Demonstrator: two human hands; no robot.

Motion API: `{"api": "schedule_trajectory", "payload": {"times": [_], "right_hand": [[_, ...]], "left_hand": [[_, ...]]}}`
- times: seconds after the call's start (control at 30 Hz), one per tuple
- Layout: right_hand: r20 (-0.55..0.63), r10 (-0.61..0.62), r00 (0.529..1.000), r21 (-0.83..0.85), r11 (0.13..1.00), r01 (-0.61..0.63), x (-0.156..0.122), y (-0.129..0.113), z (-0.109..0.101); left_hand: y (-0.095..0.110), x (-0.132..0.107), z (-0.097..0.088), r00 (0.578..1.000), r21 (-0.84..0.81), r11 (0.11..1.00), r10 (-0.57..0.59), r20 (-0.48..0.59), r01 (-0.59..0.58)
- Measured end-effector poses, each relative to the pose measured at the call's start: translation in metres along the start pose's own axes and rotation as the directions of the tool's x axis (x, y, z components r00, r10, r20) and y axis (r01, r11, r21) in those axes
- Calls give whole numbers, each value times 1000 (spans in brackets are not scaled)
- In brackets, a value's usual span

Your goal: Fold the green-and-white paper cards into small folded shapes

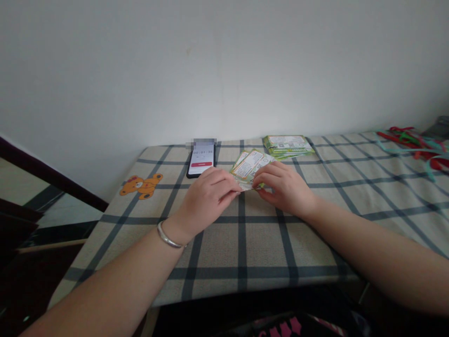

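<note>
Several green-and-white printed cards (249, 164) are fanned out over the checked tablecloth, between my two hands. My left hand (214, 192), with a silver bangle at its wrist, pinches the lower left corner of the cards. On the other side my right hand (282, 187) has its thumb and fingers closed on the lower right part of them, hiding that edge. Behind my right hand lies a stack of similar cards (289, 146), slightly spread. A phone (202, 159) showing a running timer lies just beyond my left hand.
An orange teddy bear picture (141, 186) is at the left of the checked tablecloth (220, 252). Tangled red, green and teal ribbons (421, 149) lie at the far right, beside a dark object (438, 127). A pale wall (224, 70) rises behind the table.
</note>
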State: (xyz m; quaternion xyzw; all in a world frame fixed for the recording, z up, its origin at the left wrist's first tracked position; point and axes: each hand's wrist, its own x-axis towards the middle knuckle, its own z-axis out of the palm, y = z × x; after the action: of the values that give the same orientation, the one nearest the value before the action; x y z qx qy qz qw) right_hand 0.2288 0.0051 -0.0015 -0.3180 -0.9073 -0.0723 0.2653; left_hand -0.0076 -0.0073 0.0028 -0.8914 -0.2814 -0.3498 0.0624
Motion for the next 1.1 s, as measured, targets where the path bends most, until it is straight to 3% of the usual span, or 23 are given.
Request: {"api": "schedule_trajectory", "payload": {"times": [0.1,0.43,0.93,1.1], "right_hand": [[-4,11,1000,5,1000,-11,0,2,-1],[46,-26,999,36,999,25,-1,6,2],[141,-143,980,74,988,133,1,1,-2],[156,-77,985,111,992,60,0,-3,3]], "left_hand": [[-3,-2,2,999,-21,1000,-6,36,7],[-11,-4,6,999,-70,997,-35,-19,34],[-17,-9,15,974,-137,981,-107,199,136],[-15,-7,17,960,-156,978,-93,264,138]]}}
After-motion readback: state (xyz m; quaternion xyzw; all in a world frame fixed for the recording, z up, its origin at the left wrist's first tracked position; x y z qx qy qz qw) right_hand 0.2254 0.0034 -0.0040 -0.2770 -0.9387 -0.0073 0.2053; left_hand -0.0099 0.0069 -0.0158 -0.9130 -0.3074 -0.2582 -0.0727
